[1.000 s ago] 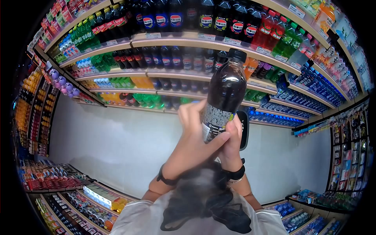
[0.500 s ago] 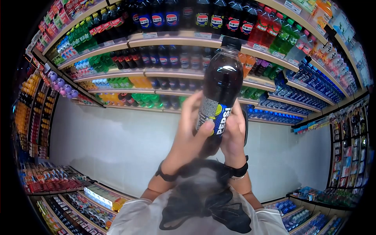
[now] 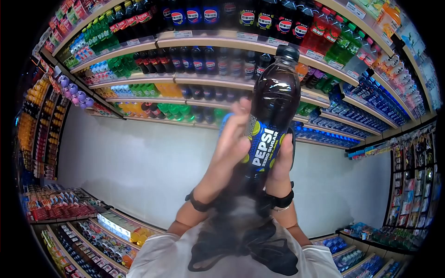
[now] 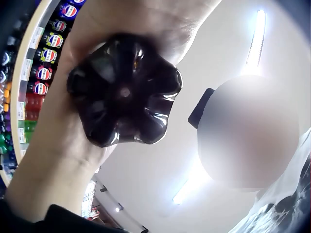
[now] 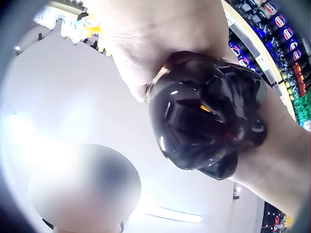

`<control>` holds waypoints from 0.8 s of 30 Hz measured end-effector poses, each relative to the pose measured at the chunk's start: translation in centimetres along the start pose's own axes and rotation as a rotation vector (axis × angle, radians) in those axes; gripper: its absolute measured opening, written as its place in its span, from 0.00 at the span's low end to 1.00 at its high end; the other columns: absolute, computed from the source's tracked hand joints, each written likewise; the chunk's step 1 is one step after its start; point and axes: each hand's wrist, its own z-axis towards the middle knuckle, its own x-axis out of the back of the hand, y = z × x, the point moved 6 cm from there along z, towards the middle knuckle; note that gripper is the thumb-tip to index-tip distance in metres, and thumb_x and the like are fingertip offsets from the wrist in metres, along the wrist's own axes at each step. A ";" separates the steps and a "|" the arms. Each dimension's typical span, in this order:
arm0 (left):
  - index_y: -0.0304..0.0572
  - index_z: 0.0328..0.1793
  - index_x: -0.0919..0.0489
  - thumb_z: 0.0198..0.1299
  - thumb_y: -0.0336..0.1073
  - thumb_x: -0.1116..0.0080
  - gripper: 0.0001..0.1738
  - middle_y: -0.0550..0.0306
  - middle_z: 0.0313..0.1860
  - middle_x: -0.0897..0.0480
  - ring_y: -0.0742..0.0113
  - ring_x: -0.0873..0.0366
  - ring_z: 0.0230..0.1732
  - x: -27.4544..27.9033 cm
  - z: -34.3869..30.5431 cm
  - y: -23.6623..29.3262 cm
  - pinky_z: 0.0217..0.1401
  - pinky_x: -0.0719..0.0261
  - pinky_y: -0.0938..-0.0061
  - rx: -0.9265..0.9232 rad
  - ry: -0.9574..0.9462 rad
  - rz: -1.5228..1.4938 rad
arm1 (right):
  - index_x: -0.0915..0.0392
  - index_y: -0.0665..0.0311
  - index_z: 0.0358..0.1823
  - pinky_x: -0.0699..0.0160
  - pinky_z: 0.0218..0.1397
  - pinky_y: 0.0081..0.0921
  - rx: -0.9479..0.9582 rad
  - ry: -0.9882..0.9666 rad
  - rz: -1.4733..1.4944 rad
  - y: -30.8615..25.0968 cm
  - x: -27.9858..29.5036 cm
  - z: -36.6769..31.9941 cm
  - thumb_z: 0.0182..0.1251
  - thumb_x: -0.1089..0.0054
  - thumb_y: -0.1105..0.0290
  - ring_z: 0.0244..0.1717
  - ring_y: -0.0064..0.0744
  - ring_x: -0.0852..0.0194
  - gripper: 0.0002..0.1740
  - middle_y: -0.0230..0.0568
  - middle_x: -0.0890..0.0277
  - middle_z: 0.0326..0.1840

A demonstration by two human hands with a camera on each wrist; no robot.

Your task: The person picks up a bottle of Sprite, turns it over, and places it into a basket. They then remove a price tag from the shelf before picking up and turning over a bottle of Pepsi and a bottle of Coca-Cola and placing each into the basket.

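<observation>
A dark cola bottle (image 3: 276, 97) with a black cap leans up and slightly right between both hands, its blue PEPSI ZERO SUGAR label facing the head camera. On its left side, the left hand (image 3: 225, 148) has its thumb against the label edge and blurred, bent fingers beside the bottle. From the right, the right hand (image 3: 280, 162) grips it, thumb up along the label; its other fingers are hidden behind. Both wrist views show the dark lobed bottle base, (image 4: 124, 92) and the bottle base (image 5: 204, 116), close to the palms.
Ahead, curved shelves (image 3: 218, 39) hold rows of cola, red, green and orange bottles. Pale floor (image 3: 134, 162) lies below them. More stocked racks stand at left (image 3: 41, 125), at right (image 3: 412, 180) and near the body (image 3: 92, 241).
The bottle has turned about its length, bringing the PEPSI label from hidden to facing the camera. It has also shifted slightly right, and the left fingers have moved up its side.
</observation>
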 end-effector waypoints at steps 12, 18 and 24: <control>0.28 0.64 0.29 0.68 0.39 0.51 0.24 0.50 0.55 0.21 0.71 0.28 0.55 2.7 0.1 -1.0 0.59 0.32 0.77 0.011 0.196 0.399 | 0.42 0.70 0.68 0.31 0.61 0.27 -0.090 0.026 0.090 0.8 1.8 -0.5 0.70 0.49 0.56 0.59 0.32 0.29 0.32 0.49 0.33 0.63; 0.30 0.64 0.32 0.70 0.43 0.54 0.25 0.54 0.51 0.21 0.74 0.28 0.52 2.9 0.3 -1.9 0.56 0.32 0.79 0.056 0.159 0.316 | 0.44 0.72 0.70 0.34 0.60 0.22 -0.061 0.100 -0.213 0.8 2.2 -0.9 0.64 0.39 0.60 0.58 0.24 0.32 0.38 0.40 0.32 0.62; 0.31 0.66 0.33 0.71 0.49 0.60 0.29 0.54 0.56 0.25 0.72 0.31 0.56 2.9 0.0 -2.2 0.61 0.35 0.77 0.071 0.184 0.120 | 0.46 0.75 0.70 0.43 0.68 0.26 -0.070 0.058 -0.222 0.2 1.9 -0.8 0.66 0.45 0.57 0.66 0.30 0.38 0.39 0.45 0.38 0.67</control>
